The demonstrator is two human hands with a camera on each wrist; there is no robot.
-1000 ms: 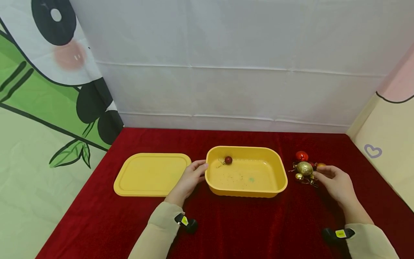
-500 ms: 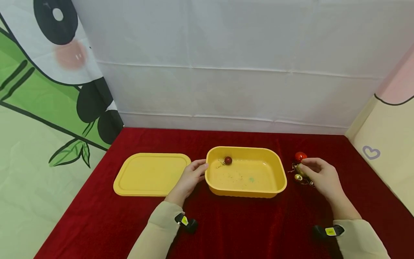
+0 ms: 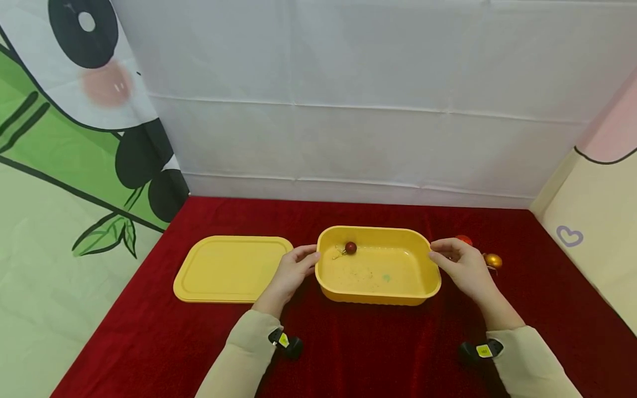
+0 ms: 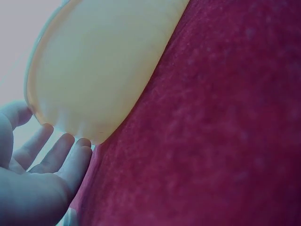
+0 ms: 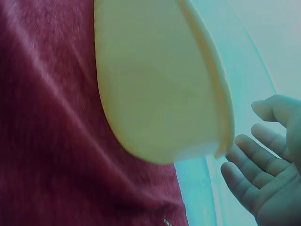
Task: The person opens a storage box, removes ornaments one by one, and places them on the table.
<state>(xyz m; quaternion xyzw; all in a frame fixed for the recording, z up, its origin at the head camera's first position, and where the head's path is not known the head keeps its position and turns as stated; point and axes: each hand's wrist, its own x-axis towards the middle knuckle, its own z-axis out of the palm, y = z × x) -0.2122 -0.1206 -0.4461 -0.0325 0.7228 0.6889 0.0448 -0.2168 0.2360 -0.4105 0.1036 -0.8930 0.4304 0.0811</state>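
Observation:
A yellow plastic box [image 3: 378, 298] stands in the middle of the table, with a small dark red bauble [image 3: 350, 247] inside near its back left. My left hand [image 3: 291, 273] touches the box's left end; in the left wrist view its fingertips [image 4: 83, 142] rest against the outer wall. At the right end is my right hand [image 3: 468, 271], its relaxed fingers close to the rim. In the right wrist view nothing sits between its thumb and fingers. Behind this hand, a red bauble [image 3: 464, 239] and a gold bauble [image 3: 492, 261] partly show; other ornaments are hidden.
The flat yellow lid [image 3: 229, 268] lies left of the box, close to my left forearm. Dark red cloth [image 3: 368, 348] covers the table. A pale hanging sheet [image 3: 348, 143] rises behind it, with printed cloth at both sides.
My right hand has moved left from the ornaments to the box's right end. It now covers the glittery gold bauble and uncovers the smooth gold one. My left hand has stayed put.

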